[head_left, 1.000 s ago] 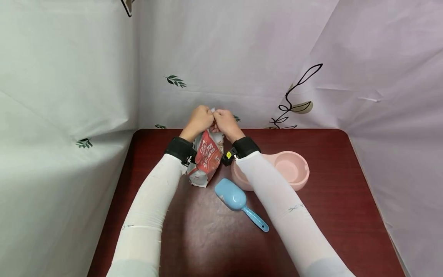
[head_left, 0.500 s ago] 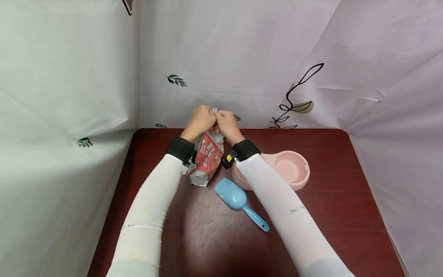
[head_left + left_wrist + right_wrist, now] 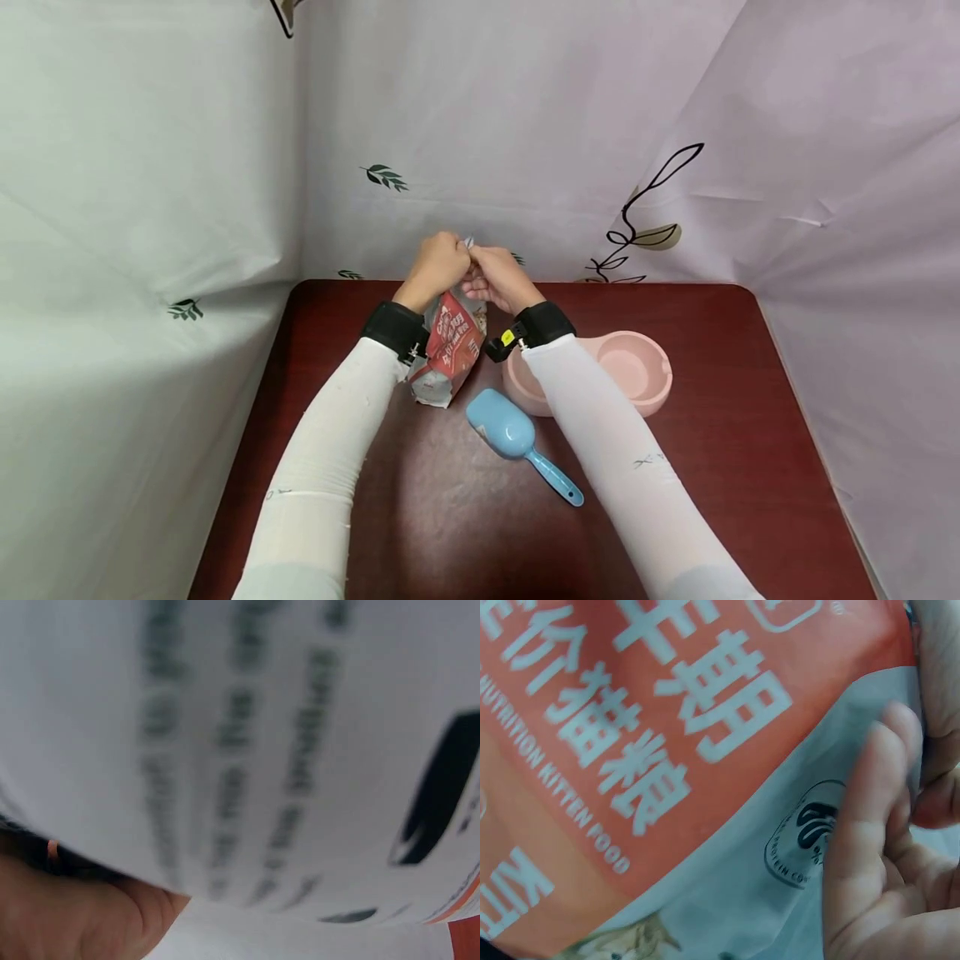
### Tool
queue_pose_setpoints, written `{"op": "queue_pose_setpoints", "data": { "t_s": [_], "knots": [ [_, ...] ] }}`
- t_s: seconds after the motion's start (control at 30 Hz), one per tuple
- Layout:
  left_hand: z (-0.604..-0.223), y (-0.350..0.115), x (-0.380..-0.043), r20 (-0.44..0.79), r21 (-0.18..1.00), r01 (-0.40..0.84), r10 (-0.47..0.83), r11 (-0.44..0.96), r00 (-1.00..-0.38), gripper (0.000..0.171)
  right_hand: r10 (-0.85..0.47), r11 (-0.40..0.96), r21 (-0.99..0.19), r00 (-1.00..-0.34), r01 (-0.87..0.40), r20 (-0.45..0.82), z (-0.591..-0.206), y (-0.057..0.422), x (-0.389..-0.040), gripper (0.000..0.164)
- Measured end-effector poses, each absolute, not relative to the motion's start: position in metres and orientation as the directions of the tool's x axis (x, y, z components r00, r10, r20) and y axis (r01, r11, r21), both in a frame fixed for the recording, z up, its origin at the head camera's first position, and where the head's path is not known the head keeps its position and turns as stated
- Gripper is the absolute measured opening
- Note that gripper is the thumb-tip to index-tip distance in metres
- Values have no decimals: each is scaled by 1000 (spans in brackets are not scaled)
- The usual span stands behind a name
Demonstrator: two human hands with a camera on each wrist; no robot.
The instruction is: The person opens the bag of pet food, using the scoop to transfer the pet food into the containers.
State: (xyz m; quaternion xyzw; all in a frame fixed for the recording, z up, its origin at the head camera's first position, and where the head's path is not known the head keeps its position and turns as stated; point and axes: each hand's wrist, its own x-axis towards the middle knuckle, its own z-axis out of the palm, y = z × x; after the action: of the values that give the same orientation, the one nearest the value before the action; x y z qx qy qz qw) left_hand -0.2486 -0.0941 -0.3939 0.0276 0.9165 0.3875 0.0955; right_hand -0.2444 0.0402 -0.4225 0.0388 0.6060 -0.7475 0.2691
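A red and white bag of kitten food [image 3: 453, 337] stands near the table's back edge, and its printed front fills much of the right wrist view [image 3: 705, 825]. My left hand [image 3: 437, 265] grips the bag's top edge. Beside it, the thumb and index finger of my right hand [image 3: 504, 277] pinch the same edge, while its other fingers curl loosely below. In the left wrist view, the bag's white printed side [image 3: 225, 765] covers most of that hand [image 3: 82, 919]. The bag's mouth is hidden behind the hands.
A light blue scoop [image 3: 501, 423] lies face down in front of the bag, handle toward the front right. To the right stands a pink double bowl [image 3: 651, 403], partly hidden by my right forearm. Printed cloth walls [image 3: 480, 125] enclose the dark red table [image 3: 720, 467].
My right hand has shifted slightly right and turned, so its lower fingers now show. The left hand stays at the bag's top. The bag, scoop and bowl look the same.
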Motion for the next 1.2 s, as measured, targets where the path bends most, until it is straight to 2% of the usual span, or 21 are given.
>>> {"op": "queue_pose_setpoints", "data": {
  "t_s": [0.17,0.4,0.53,0.67,0.93,1.2],
  "knots": [
    [-389,-93,-246,-166,650,-2,139,760,-976,36,-330,-92,-903,-868,420,-371,-423,39,-244,37],
    [-372,-91,-240,-215,328,138,216,934,-952,45,-309,-41,-914,-875,405,-374,-426,38,-244,36],
    [-364,-87,-235,-221,243,210,265,947,-938,37,-295,-33,-919,-882,394,-368,-427,39,-243,40],
    [-362,-84,-233,-224,254,201,259,946,-939,34,-286,-32,-924,-889,382,-357,-429,40,-241,42],
    [-370,-89,-232,-211,359,113,198,927,-957,28,-296,-51,-918,-884,393,-362,-428,37,-238,33],
    [-368,-95,-232,-276,370,53,164,927,-947,23,-462,-19,-835,-746,550,-481,-423,41,-235,28]
  ]
}}
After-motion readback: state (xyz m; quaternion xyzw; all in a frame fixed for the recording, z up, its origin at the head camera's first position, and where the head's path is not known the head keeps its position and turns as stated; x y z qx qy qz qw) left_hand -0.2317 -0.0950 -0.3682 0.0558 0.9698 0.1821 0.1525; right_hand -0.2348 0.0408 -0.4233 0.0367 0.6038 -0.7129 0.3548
